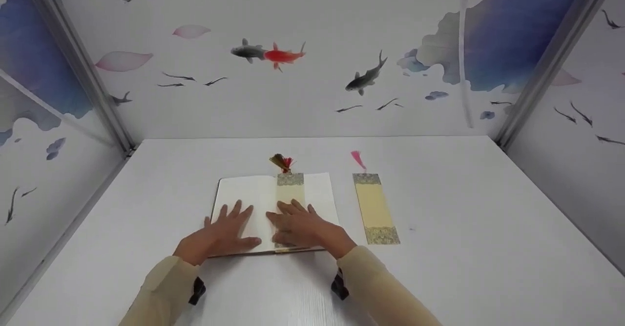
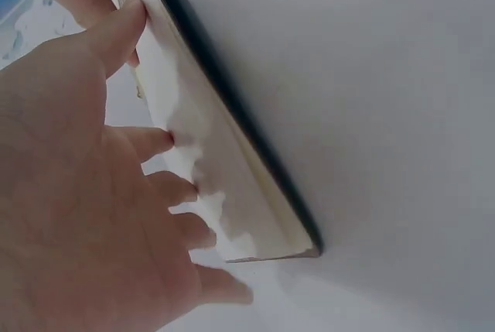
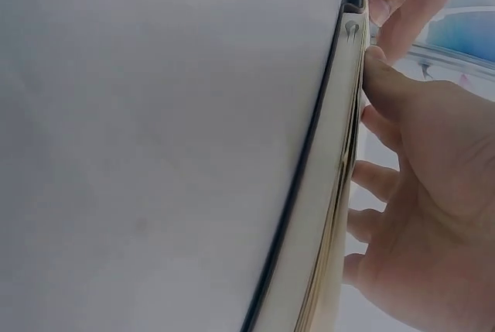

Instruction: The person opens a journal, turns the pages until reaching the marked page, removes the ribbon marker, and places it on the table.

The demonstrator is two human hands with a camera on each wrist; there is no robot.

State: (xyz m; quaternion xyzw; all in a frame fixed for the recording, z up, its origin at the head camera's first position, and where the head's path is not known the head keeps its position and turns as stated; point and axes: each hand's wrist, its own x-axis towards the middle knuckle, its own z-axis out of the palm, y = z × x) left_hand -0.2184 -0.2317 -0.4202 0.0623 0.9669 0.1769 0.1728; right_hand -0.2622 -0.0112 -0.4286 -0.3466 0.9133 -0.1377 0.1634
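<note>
An open notebook [image 1: 256,189] with blank cream pages lies on the white table. My left hand [image 1: 225,231] rests with spread fingers on its left page; in the left wrist view its thumb [image 2: 124,30] touches the paper near the dark cover edge. On the right page lies a yellow bookmark [image 1: 291,192] with grey patterned ends and a red and dark-gold tassel [image 1: 282,162] past the top edge. My right hand [image 1: 302,226] lies flat across this bookmark, fingers spread, hiding its lower part. The right wrist view shows the notebook's page edges [image 3: 329,216] beside that hand.
A second yellow bookmark [image 1: 375,209] with a pink tassel [image 1: 358,159] lies on the table [image 1: 464,218] to the right of the notebook. Printed panels with fish and petals [image 1: 312,101] enclose the table at the back and sides.
</note>
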